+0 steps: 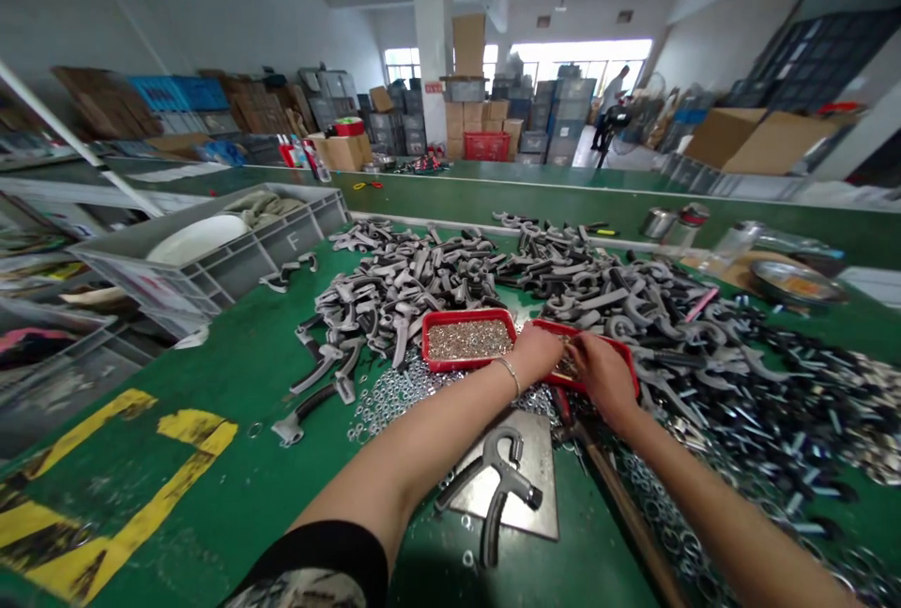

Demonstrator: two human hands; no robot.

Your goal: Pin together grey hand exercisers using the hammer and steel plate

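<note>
My left hand (539,350) is closed at the left end of a red tray (629,362) of small metal parts; its fingertips are largely hidden. Over the same tray, my right hand (602,375) bends its fingers together close to the left ones. Whatever small piece either hand holds does not show. A second red tray (426,345), filled with tiny brass-coloured and silvery parts, stands just left of my left hand. Below my wrists a grey and black hand grip strengthener (503,469) lies on a metal plate (541,495).
Grey and black handle pieces (415,275) are heaped behind the trays. Loose washers (394,397) lie left, with screws and black knobs (781,392) at right. A hammer-like tool with a wooden handle (626,505) lies under my right forearm. A grey crate (239,261) borders the left.
</note>
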